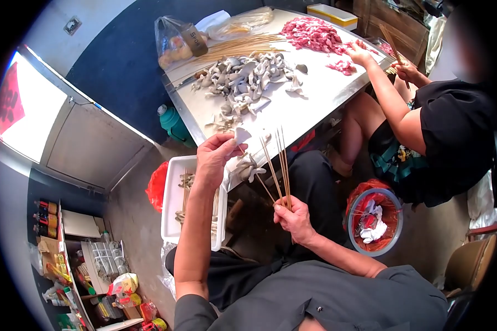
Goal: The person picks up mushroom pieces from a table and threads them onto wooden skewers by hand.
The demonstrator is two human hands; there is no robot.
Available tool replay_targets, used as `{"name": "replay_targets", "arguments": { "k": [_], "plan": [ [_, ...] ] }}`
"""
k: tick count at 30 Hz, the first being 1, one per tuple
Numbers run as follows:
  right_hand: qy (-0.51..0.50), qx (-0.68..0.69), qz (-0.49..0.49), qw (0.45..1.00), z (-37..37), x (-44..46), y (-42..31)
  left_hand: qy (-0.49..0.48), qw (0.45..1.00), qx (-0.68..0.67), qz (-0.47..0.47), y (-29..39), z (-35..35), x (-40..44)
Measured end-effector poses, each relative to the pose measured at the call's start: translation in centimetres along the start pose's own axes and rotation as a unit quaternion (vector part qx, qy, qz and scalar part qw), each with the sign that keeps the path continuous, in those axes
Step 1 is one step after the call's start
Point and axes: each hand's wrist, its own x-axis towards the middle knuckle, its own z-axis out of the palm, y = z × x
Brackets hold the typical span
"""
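Observation:
My left hand (pixel 215 157) pinches a pale oyster mushroom piece (pixel 241 135) just off the table's near edge. Below and right of it, several grey mushroom pieces (pixel 249 168) are threaded on one skewer that slants up from my right hand (pixel 294 218). The fingers of that hand are wrapped round several bamboo skewers (pixel 284 171); the others fan upward and look bare. On the table (pixel 309 113), a large pile of torn oyster mushrooms (pixel 243 77) lies beyond my hands, with loose pieces trailing toward me.
Left of my knees stands a white tub (pixel 174 182) holding filled skewers. Loose skewers (pixel 240 47), a knife (pixel 185 83) and a pile of raw meat (pixel 313 34) lie on the table. At right sits a co-worker (pixel 447 127) holding skewers, near a lined bin (pixel 395 209).

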Motion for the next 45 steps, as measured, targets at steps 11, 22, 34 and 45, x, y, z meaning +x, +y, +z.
{"name": "replay_targets", "arguments": {
  "k": [11, 22, 34, 45],
  "plan": [
    [-0.008, -0.012, -0.005, 1.0, 0.4, 0.1, 0.2, 0.023, 0.996, -0.087, 0.021, -0.6, -0.5, -1.2],
    [-0.01, 0.001, 0.015, 1.0, -0.1, 0.2, 0.2, -0.048, 0.978, 0.167, 0.113, -0.2, -0.9, -1.4],
    [0.001, 0.022, 0.011, 1.0, -0.2, 1.2, -0.8, 0.082, 0.784, 0.553, 0.271, 1.1, -3.3, 9.4],
    [0.002, 0.014, 0.029, 0.999, -0.6, 1.0, -0.4, 0.04, 0.706, 0.647, 0.285, 0.9, -4.5, 15.0]
  ]
}}
